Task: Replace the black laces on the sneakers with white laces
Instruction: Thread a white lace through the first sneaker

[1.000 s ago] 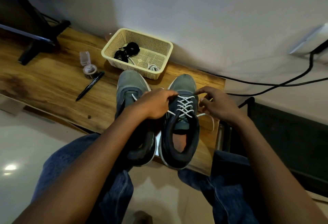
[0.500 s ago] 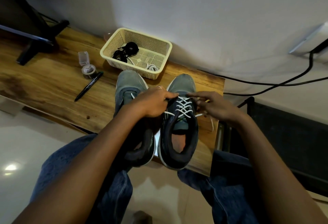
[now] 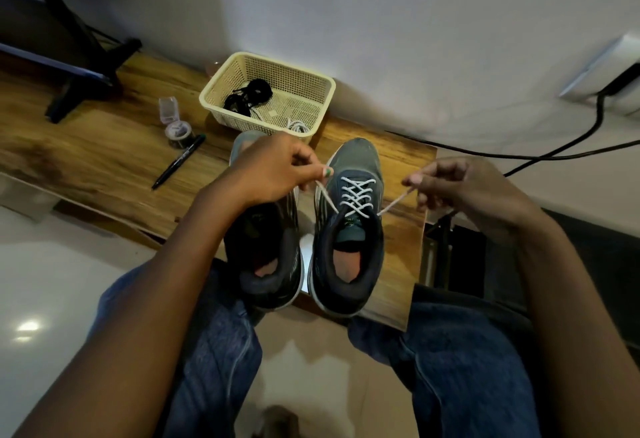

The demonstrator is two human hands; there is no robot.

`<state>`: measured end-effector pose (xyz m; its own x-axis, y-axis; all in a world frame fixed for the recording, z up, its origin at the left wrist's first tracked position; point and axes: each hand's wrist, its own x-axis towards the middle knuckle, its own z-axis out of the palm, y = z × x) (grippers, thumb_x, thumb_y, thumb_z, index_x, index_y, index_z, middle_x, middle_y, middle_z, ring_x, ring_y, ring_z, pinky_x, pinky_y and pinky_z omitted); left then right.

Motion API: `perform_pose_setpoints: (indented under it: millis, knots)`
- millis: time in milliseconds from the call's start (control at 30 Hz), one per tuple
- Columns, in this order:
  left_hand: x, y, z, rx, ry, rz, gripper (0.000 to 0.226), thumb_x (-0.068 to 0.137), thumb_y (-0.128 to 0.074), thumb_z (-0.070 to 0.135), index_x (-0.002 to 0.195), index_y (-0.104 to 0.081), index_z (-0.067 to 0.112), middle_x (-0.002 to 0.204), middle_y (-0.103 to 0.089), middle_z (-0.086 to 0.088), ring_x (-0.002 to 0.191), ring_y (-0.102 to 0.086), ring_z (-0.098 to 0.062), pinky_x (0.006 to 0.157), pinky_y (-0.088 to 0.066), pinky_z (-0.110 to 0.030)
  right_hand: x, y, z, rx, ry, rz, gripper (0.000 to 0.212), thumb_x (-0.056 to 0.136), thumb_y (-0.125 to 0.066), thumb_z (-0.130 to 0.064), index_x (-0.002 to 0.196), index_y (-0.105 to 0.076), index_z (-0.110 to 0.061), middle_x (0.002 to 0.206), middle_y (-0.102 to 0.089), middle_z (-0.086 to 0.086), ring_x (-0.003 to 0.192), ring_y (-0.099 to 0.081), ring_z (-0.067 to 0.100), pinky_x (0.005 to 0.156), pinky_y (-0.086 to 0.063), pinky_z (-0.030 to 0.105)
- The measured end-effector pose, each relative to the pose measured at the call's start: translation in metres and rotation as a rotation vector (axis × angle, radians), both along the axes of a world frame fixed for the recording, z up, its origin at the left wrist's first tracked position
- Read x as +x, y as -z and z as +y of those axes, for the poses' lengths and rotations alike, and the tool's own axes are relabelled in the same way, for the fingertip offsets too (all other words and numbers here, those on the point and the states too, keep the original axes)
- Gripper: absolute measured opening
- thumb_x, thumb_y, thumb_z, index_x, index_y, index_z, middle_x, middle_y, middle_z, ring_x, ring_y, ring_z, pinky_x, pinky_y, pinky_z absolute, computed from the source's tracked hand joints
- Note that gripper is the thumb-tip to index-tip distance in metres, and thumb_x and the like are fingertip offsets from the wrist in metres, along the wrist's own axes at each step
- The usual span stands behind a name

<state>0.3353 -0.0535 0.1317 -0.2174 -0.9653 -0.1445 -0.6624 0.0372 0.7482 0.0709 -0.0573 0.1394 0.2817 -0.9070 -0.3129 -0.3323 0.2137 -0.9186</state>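
Observation:
Two grey sneakers stand side by side on the wooden table (image 3: 86, 160), heels toward me. The right sneaker (image 3: 349, 240) carries a white lace (image 3: 355, 196) crossed through its eyelets. My left hand (image 3: 273, 169) pinches the lace's left end, and my right hand (image 3: 460, 188) pinches its right end; both ends are stretched taut outward from the top eyelets. The left sneaker (image 3: 266, 254) is partly hidden under my left wrist, so its lacing cannot be seen. A cream basket (image 3: 322, 91) behind the shoes holds a bundle of black laces (image 3: 249, 96) and a white lace (image 3: 298, 125).
A black pen (image 3: 178, 165), a roll of tape (image 3: 178, 132) and a small clear container (image 3: 168, 109) lie left of the shoes. A black stand (image 3: 86, 66) occupies the far left. A black cable (image 3: 554, 150) runs along the wall at right. My knees are below the table edge.
Both hands left the eyelet area and pulled apart, drawing the two ends of the white lace outward and taut. The shoes stayed put.

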Motion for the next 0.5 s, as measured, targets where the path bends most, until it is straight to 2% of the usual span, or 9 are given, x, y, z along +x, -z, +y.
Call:
perform_pose_setpoints:
  millis: [33, 133, 200, 233, 300, 400, 500]
  knots:
    - [-0.003, -0.002, 0.001, -0.023, -0.044, 0.093, 0.014, 0.085, -0.069, 0.032, 0.077, -0.073, 0.021, 0.059, -0.066, 0.010, 0.055, -0.057, 0.005, 0.064, -0.044, -0.023, 0.002, -0.004, 0.001, -0.025, 0.038, -0.058, 0.017, 0.080, -0.068, -0.016, 0.090, -0.070, -0.003, 0.062, -0.067, 0.002, 0.055, -0.062, 0.008, 0.052, -0.047, 0.013]
    - [-0.011, -0.009, 0.002, -0.024, -0.106, 0.414, 0.012, 0.087, -0.068, 0.019, 0.087, -0.074, 0.009, 0.074, -0.072, -0.004, 0.071, -0.065, -0.013, 0.073, -0.053, -0.029, 0.014, -0.012, 0.007, -0.042, 0.043, -0.191, 0.025, 0.078, -0.067, -0.022, 0.094, -0.069, -0.003, 0.076, -0.073, 0.007, 0.069, -0.069, 0.016, 0.062, -0.053, 0.018]
    - [-0.020, -0.011, 0.004, 0.008, -0.070, 0.544, 0.013, 0.091, -0.060, 0.009, 0.095, -0.072, 0.008, 0.079, -0.073, -0.001, 0.079, -0.067, -0.012, 0.079, -0.054, -0.023, 0.025, -0.015, 0.010, -0.013, 0.020, -0.266, 0.020, 0.093, -0.055, -0.017, 0.098, -0.068, -0.003, 0.087, -0.074, 0.012, 0.079, -0.070, 0.022, 0.067, -0.055, 0.022]
    - [-0.025, -0.010, 0.005, 0.025, -0.042, 0.583, 0.018, 0.092, -0.055, 0.004, 0.098, -0.071, 0.010, 0.082, -0.074, 0.002, 0.085, -0.067, -0.009, 0.080, -0.051, -0.018, 0.030, -0.016, 0.011, 0.013, 0.017, -0.313, 0.024, 0.098, -0.045, -0.012, 0.099, -0.068, -0.003, 0.090, -0.073, 0.015, 0.082, -0.070, 0.024, 0.069, -0.055, 0.022]
    - [-0.035, -0.010, 0.006, 0.045, -0.005, 0.622, 0.032, 0.087, -0.049, 0.001, 0.101, -0.071, 0.018, 0.094, -0.074, 0.006, 0.097, -0.065, -0.006, 0.084, -0.047, -0.012, 0.035, -0.019, 0.011, 0.053, 0.025, -0.412, 0.033, 0.097, -0.034, -0.002, 0.101, -0.066, 0.000, 0.093, -0.072, 0.018, 0.084, -0.070, 0.026, 0.072, -0.056, 0.024]
    - [-0.041, -0.007, 0.003, 0.036, -0.026, 0.686, 0.039, 0.083, -0.051, -0.006, 0.105, -0.070, 0.020, 0.105, -0.072, 0.002, 0.103, -0.064, -0.007, 0.086, -0.048, -0.016, 0.035, -0.019, 0.009, 0.029, 0.085, -0.471, 0.027, 0.090, -0.044, 0.008, 0.104, -0.066, 0.002, 0.097, -0.072, 0.020, 0.088, -0.071, 0.026, 0.079, -0.057, 0.028]
    - [-0.046, -0.009, 0.004, 0.029, -0.062, 0.719, 0.033, 0.084, -0.064, -0.005, 0.113, -0.067, 0.010, 0.100, -0.072, 0.000, 0.094, -0.067, -0.004, 0.080, -0.051, -0.014, 0.037, -0.016, 0.008, -0.027, 0.150, -0.464, 0.026, 0.075, -0.067, 0.002, 0.101, -0.069, -0.001, 0.091, -0.074, 0.015, 0.083, -0.072, 0.022, 0.077, -0.059, 0.027]
